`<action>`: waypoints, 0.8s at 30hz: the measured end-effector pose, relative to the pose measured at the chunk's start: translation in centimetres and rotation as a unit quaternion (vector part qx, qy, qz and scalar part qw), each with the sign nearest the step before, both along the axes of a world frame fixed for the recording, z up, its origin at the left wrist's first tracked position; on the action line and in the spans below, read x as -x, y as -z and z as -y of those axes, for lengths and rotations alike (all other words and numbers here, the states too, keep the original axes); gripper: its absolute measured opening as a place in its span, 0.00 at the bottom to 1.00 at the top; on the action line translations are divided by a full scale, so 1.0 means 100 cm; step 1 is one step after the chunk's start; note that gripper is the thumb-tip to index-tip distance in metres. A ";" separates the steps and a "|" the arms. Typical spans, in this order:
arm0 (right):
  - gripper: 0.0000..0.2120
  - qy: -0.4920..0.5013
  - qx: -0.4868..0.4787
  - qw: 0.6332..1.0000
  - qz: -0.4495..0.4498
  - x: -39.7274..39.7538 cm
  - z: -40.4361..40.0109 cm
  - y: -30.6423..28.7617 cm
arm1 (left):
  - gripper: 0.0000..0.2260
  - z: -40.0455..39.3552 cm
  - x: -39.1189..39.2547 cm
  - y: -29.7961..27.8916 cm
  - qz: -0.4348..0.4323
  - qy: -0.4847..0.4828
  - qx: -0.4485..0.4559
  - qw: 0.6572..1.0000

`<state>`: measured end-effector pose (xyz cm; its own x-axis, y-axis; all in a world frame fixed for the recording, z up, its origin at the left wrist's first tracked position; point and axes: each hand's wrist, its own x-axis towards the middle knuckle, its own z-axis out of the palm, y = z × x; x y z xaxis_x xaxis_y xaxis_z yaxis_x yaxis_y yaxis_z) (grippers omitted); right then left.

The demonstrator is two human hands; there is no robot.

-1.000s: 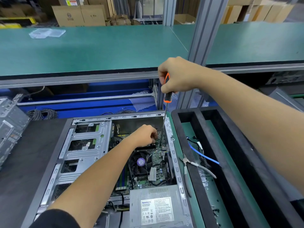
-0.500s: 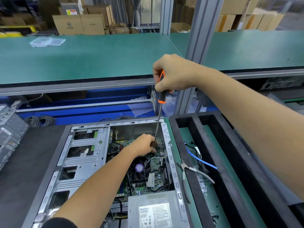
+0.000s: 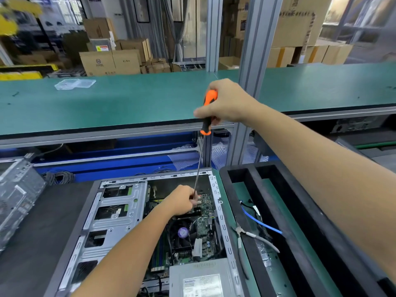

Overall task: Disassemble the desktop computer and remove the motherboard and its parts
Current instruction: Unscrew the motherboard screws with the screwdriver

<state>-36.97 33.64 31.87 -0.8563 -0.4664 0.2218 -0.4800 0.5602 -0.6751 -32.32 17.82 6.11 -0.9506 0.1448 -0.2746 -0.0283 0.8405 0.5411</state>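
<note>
I see the open desktop computer case [image 3: 120,213] lying on its side on the dark mat [image 3: 38,228] at the near centre, with the motherboard [image 3: 203,213] exposed along its right half. My left hand [image 3: 181,201] is down inside the case over the far end of the board, fingers curled and pinching the lower end of the screwdriver [image 3: 204,129] shaft; the tip itself is hidden behind those fingers. My right hand [image 3: 225,103] is raised well above, wrapped around the orange-and-black handle, so the long shaft runs steeply down into the case. Near the board's middle sits the black cooler fan [image 3: 182,232] with a purple sticker at its hub, and at the near edge the grey power supply [image 3: 201,279] carries a white label whose print is too small for me to read. The left half of the case is a silver drive cage [image 3: 115,215].

Just right of the case stands a black divided tray [image 3: 246,189] on a green mat, holding a blue cable [image 3: 260,221] and grey-handled pliers [image 3: 255,236]. Another bare metal chassis [image 3: 17,196] sits at the far left. Beyond, a green-topped shelf [image 3: 117,103] spans the scene on aluminium posts, with a clear plastic container [image 3: 75,84] on it. Behind it stand stacked cardboard boxes [image 3: 109,62]; one shows a round logo, another a yellow-and-red sticker, both illegible to me.
</note>
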 end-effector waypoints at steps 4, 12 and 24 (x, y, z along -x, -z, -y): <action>0.13 0.018 0.072 0.997 -0.007 -0.009 -0.001 -0.014 | 0.07 -0.016 0.000 -0.033 -0.048 0.013 -0.042 0.998; 0.14 0.062 0.090 0.988 -0.109 -0.031 -0.030 -0.043 | 0.05 -0.070 -0.008 -0.073 -0.113 0.068 -0.065 0.989; 0.12 0.056 0.006 0.995 -0.080 -0.047 -0.128 0.013 | 0.08 -0.187 -0.035 -0.042 0.001 0.128 -0.024 0.992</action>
